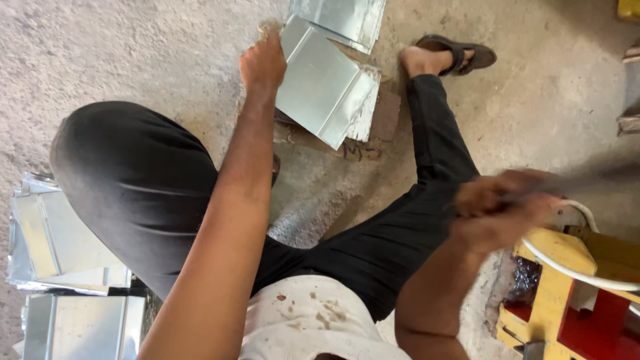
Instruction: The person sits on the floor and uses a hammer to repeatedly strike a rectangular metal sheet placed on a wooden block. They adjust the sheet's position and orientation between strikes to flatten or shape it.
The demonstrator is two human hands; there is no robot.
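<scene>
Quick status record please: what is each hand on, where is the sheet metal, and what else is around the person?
left hand: stretched forward, pressing on the folded sheet-metal piece on the concrete floor
right hand: blurred, fist closed round a dark tool handle; kind of tool cannot be told
second sheet: lies just beyond the folded piece
stacked metal pieces: at the person's left side
yellow and red frame: at the right, white cable over it
posture: squatting, sandalled foot beside the sheet

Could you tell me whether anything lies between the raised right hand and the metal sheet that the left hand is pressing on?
Nothing visible: the right hand is raised beside the knee, the left hand holds the metal sheet, bare floor between.
</scene>
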